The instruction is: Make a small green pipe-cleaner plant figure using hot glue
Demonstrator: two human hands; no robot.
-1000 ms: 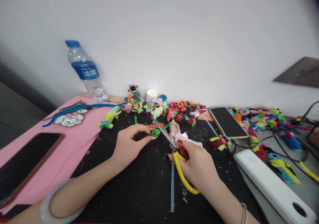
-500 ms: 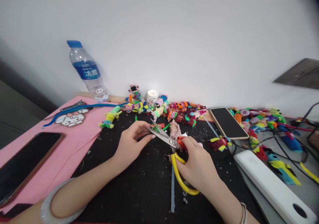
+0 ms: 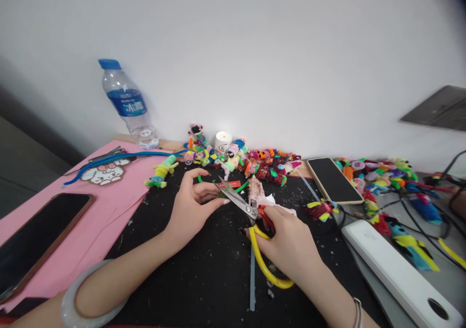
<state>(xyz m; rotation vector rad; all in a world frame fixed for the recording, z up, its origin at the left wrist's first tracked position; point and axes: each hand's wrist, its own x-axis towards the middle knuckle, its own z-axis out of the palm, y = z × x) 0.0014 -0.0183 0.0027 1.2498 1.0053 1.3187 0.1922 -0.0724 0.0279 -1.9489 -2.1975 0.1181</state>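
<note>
My right hand [image 3: 291, 231] grips a pair of scissors [image 3: 238, 202] by its yellow and red handles. Its blades point up and left, slightly parted, with the tips beside the fingers of my left hand [image 3: 192, 206]. Thumb and fingers of that left hand pinch a thin green pipe cleaner [image 3: 243, 187], partly hidden by fingers and blades. Just beyond the scissors lies a pale pink glue gun [image 3: 256, 188] with a grimy nozzle. A small red piece [image 3: 229, 183] is behind the blades.
Several pipe-cleaner figures [image 3: 271, 163] line the wall. A phone [image 3: 335, 180] and a white power bank [image 3: 396, 269] lie right, among cables. On pink paper [image 3: 105, 226] are blue pipe cleaners [image 3: 120, 157] and another phone [image 3: 40, 240]. A water bottle [image 3: 127, 102] leans against the wall.
The fingers of my left hand have lifted and shifted slightly, and more of the green pipe cleaner shows by them. My right hand and the scissors are almost where they were.
</note>
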